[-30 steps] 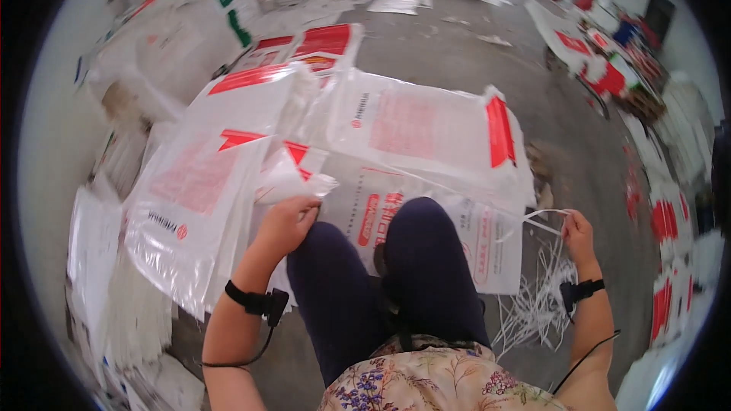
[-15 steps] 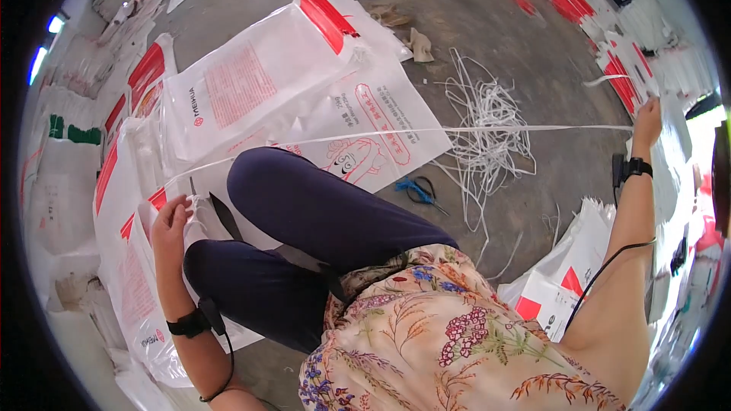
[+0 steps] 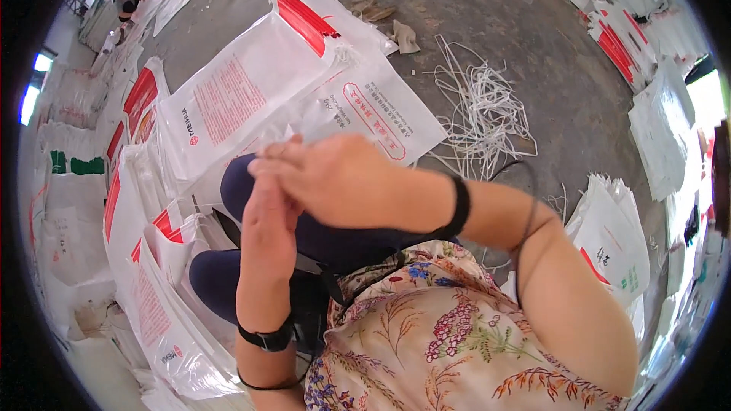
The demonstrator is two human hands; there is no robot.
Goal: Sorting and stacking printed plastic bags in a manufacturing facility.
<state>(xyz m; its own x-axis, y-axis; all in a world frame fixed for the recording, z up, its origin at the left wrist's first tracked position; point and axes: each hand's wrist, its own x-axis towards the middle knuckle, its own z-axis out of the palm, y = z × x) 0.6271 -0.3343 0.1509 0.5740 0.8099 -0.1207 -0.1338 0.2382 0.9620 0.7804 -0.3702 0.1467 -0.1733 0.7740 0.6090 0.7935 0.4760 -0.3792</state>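
Note:
My right hand (image 3: 343, 183) reaches across my body and meets my left hand (image 3: 266, 221) just above my bent knee. The right fingers are closed over the left fingertips. Whatever lies between them is hidden; a small white bit shows at the fingertips. Beyond the hands a white woven sack (image 3: 221, 103) with red print lies on other sacks. Beside my left hand rises a stack of similar sacks (image 3: 148, 289), with a dark pointed object (image 3: 226, 226) between it and my knee.
A tangled heap of white plastic strips (image 3: 487, 118) lies on the grey floor. More sacks (image 3: 609, 221) lie at my right, and red-and-white bundles (image 3: 617, 49) line the far right. A beige scrap (image 3: 406, 36) sits beyond the sack. Another person (image 3: 126, 4) crouches at the far left.
My right hand has come from the far right, where it pulled a white strip taut, to my left hand. My left hand has moved right. The taut strip and blue-handled scissors no longer show.

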